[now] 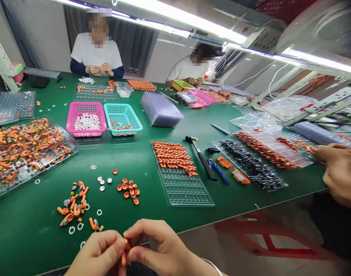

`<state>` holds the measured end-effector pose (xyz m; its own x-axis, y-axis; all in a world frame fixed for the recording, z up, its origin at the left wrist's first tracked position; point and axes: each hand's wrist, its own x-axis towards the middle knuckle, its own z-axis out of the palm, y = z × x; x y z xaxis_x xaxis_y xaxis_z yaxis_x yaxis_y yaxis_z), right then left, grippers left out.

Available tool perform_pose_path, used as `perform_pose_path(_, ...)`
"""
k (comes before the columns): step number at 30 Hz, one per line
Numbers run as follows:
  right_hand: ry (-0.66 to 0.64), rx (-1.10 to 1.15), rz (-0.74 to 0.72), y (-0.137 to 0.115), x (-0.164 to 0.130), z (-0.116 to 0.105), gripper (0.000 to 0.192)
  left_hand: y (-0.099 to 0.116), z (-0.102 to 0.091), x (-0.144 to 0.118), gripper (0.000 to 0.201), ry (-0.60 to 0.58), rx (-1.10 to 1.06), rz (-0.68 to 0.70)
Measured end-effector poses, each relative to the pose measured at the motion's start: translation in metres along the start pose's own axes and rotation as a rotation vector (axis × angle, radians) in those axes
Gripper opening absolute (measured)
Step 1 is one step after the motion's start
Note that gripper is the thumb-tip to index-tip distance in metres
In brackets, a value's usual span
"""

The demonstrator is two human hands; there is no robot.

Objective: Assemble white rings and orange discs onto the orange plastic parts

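Low in the head view, my left hand [99, 251] pinches a small orange earphone shell [124, 257] between thumb and fingers. My right hand [159, 245] meets it from the right, thumb and index finger closed on the same piece. My fingers cover most of the shell. Just beyond my left hand lies a curved orange part [93, 224] with wires and a yellow bit. Further off is a small pile of similar orange parts [74, 207] among white rings [71, 230]. Round orange caps [131, 188] and small white discs [102, 182] are scattered ahead.
A clear tray [187, 193] holds rows of orange pieces; a hammer [202, 159] lies beside it. Pink [71, 128] and turquoise [123, 133] baskets stand further back. A loaded tray [73, 147] is at left. Another person's hands [340, 168] are at right; two people sit opposite.
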<state>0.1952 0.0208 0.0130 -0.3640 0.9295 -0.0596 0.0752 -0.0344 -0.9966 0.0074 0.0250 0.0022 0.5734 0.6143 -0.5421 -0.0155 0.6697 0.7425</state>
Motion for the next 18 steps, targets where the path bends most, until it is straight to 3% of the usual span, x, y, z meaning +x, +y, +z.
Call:
perform_pose_path(5,0.046,0.421,0.053,0.018,0.007,0.01,0.032,0.006,0.005,0.011,0.055,0.063,-0.277,0.026)
perform_pose_path(8,0.075,0.517,0.087,0.03,0.009,0.016,0.03,0.006,0.005,0.012,0.053,0.044,-0.335,0.011)
perform_pose_path(13,0.09,0.52,0.071,0.03,0.01,0.017,0.027,0.004,0.003,0.01,0.06,0.085,-0.248,0.026)
perform_pose_path(18,0.154,0.296,-0.079,0.027,0.004,0.021,0.024,0.006,0.004,0.003,0.056,0.158,0.027,0.206)
